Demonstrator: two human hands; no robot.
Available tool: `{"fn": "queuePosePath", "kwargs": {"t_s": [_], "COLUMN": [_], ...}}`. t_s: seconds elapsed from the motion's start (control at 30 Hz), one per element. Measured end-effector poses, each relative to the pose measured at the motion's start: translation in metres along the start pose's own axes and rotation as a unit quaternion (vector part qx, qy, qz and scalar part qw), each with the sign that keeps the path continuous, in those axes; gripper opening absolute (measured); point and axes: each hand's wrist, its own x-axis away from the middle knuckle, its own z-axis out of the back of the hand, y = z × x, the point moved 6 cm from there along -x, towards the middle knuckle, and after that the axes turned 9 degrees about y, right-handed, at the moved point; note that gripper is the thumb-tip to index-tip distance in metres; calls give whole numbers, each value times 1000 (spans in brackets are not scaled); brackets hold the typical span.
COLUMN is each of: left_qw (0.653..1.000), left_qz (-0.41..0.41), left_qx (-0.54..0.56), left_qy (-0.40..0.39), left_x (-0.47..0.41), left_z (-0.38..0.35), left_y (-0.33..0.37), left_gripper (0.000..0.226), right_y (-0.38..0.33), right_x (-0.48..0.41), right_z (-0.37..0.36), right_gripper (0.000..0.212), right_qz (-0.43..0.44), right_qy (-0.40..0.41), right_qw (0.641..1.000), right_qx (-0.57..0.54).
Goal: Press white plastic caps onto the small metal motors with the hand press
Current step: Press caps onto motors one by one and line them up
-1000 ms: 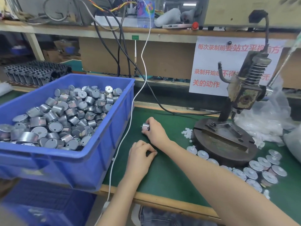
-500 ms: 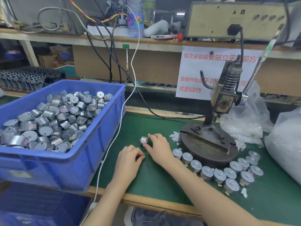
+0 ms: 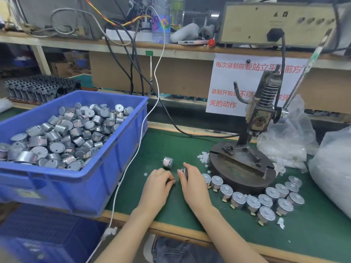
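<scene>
Hands close together over our worktop, right hand pinching a motor, left hand curled, its hold we cannot tell, second motor lying just beyond, caps beside press, motor row around its base, bin at left.

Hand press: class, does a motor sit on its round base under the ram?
No: the round base of the hand press holds only its metal fixture; the motors stand on the green mat in front of it.
</scene>
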Motion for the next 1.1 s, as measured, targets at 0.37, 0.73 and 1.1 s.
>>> {"fn": "queuePosePath", "kwargs": {"t_s": [0.37, 0.73, 1.1], "left_qw": [993, 985, 985], "left_qz": [98, 143, 142], "left_qx": [56, 82, 80], "left_qy": [41, 56, 54], "left_x": [-1, -3, -2], "left_z": [11, 10, 11], "left_y": [-11, -18, -17], "left_gripper": [16, 15, 15], "right_y": [0, -5, -7], "right_x": [0, -5, -4], "right_z": [-6, -22, -22], "right_gripper": [29, 45, 46], "right_qz": [4, 53, 78], "right_qy": [-52, -132, -127], "right_qw": [998, 990, 988], "right_qx": [-35, 6, 50]}}
